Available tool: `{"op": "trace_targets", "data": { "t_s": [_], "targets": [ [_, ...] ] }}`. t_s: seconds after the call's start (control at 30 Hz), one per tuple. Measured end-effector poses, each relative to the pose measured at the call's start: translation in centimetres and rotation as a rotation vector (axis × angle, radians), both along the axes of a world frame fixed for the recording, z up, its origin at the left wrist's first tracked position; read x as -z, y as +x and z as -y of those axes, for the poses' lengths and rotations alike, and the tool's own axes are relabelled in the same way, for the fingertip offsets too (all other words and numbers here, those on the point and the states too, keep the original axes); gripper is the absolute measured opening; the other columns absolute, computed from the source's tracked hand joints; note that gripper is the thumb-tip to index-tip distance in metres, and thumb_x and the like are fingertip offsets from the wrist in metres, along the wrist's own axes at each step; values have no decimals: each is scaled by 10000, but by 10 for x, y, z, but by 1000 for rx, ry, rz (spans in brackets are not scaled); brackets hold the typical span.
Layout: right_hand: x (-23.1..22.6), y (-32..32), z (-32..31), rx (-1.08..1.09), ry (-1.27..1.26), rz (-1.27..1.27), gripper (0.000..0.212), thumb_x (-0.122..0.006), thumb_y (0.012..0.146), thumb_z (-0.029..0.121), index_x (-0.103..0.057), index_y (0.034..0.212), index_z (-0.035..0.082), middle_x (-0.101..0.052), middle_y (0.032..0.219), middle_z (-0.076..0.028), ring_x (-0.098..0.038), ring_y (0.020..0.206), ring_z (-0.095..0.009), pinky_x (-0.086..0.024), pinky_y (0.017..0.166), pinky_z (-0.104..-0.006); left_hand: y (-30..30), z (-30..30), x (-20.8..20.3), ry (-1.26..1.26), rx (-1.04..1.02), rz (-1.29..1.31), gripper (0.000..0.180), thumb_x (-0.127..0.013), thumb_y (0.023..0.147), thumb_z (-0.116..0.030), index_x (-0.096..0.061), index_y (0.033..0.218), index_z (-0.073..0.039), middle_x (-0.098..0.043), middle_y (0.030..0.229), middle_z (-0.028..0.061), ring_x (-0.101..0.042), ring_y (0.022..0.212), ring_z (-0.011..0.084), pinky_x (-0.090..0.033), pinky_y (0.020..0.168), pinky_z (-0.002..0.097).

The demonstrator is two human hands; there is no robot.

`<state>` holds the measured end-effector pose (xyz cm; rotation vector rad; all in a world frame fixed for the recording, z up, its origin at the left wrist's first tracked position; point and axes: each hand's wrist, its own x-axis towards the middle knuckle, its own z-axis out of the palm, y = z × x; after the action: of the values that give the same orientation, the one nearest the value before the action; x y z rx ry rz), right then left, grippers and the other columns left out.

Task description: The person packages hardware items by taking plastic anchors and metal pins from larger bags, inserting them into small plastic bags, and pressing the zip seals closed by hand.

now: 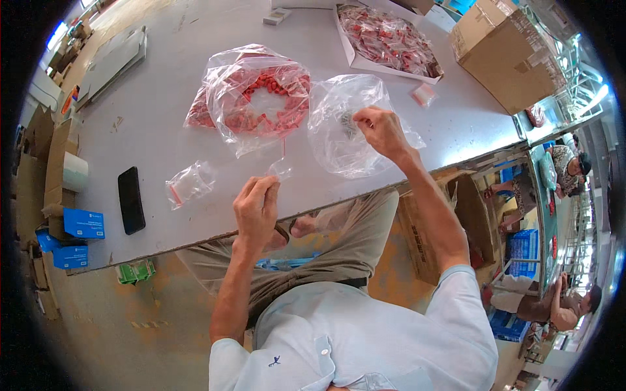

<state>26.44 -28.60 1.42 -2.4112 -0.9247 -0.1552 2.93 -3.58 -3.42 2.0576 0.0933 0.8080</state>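
My left hand is closed near the table's front edge, its fingertips pinching a small clear zip bag with a thin red line along it. My right hand is closed in a pinch above a large open clear plastic bag. Small grey metal pieces lie in that bag, beside the right fingertips. Whether the pinch holds one of them is too small to tell. To the left of it lies another clear bag, full of small red parts.
A pile of small zip bags and a black phone lie at left. A white tray of filled bags, a small packet and a cardboard box occupy the far right. Other people sit beyond the table at right.
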Motion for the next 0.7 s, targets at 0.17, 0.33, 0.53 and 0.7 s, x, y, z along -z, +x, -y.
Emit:
{"op": "trace_targets", "data": {
  "t_s": [0.17, 0.33, 0.53, 0.7],
  "targets": [
    [9, 23, -17, -140, -228, 35, 198, -674, 870, 22, -750, 1052, 43, -724, 1044, -182, -716, 914, -360, -572, 856, -414, 5, 4, 5, -4, -8, -30, 95, -732, 934, -24, -728, 1022, 12, -686, 862, 107, -659, 728, 194, -537, 674, 317],
    [3, 32, -25, -184, -313, -51, 112, -655, 879, 35, -718, 972, 25, -699, 997, -192, -698, 904, -401, -563, 865, -456, 3, 5, 6, -15, -27, -10, 97, -744, 923, -22, -731, 1016, 3, -682, 853, 100, -658, 724, 195, -538, 670, 318],
    [11, 27, -32, -222, -489, 159, 68, -641, 878, 33, -645, 898, -31, -675, 944, -213, -692, 885, -426, -569, 810, -485, 0, 3, 10, -12, -31, 5, 92, -743, 922, -23, -734, 1011, -1, -687, 857, 101, -660, 721, 192, -538, 665, 318],
    [13, 27, -25, -213, -396, 195, 95, -622, 879, 51, -653, 909, -34, -699, 935, -223, -707, 879, -413, -577, 807, -484, -1, 2, 9, 6, -35, 23, 82, -733, 925, -13, -732, 1006, 0, -691, 867, 104, -667, 731, 206, -544, 673, 329]
  ]
}}
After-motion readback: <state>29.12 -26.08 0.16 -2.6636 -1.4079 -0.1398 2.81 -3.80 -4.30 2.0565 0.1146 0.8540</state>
